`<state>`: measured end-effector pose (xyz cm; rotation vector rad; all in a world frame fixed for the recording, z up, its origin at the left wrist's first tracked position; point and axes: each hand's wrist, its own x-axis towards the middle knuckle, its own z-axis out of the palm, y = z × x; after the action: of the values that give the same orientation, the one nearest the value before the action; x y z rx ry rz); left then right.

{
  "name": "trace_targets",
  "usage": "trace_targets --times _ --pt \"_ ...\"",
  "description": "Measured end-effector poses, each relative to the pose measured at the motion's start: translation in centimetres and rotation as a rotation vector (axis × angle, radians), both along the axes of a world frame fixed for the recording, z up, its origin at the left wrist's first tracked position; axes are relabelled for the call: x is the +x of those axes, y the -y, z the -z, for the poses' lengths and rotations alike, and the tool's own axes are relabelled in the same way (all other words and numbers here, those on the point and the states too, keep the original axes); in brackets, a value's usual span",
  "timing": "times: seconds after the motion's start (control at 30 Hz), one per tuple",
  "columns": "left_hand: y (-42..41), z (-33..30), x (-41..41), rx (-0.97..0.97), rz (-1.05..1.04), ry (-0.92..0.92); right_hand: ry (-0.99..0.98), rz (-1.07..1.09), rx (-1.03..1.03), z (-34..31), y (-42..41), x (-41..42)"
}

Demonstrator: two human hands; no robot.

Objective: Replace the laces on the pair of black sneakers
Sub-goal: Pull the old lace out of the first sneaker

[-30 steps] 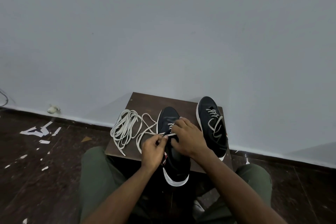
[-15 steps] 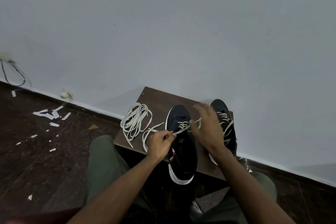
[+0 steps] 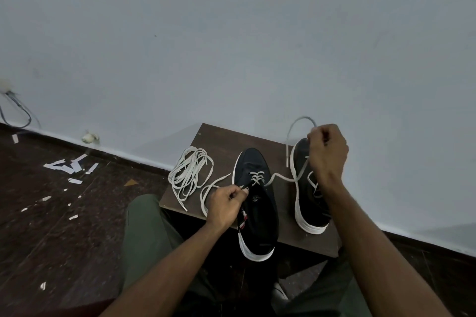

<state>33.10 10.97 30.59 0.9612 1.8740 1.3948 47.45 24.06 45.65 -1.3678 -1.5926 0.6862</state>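
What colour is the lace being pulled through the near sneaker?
White, or pale grey in this dim light: the lace shows best in the head view, against the black sneaker.

Both sneakers were black with white soles: the near sneaker (image 3: 257, 203) carried a small red, white and dark striped tag at its side and white lettering on the tongue, and the far sneaker (image 3: 309, 193) was plain. The threaded lace (image 3: 283, 177) and the loose bundle of laces (image 3: 189, 175) were off-white. The table (image 3: 219, 141) was dark brown. The trousers (image 3: 146, 234) were olive green, the wall (image 3: 231, 33) pale grey-blue, and the floor (image 3: 51, 226) dark brown, flecked with white scraps.
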Motion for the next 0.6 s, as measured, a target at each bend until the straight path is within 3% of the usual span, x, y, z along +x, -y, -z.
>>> trace_targets --times 0.13,0.2,0.4,0.6 --pt "0.0 -0.3 0.2 0.005 -0.011 0.019 0.464 -0.282 -0.064 1.5 0.8 0.1" --pt "0.0 -0.4 0.2 -0.01 -0.021 0.028 0.587 -0.356 -0.031 3.7 2.8 0.0" --pt "-0.5 -0.9 0.0 -0.053 -0.038 0.017 0.686 -0.36 -0.083 8.4 8.4 -0.3" --pt "-0.4 -2.8 0.6 -0.129 -0.065 -0.081 0.424 -0.134 -0.299 9.3 7.5 -0.4"
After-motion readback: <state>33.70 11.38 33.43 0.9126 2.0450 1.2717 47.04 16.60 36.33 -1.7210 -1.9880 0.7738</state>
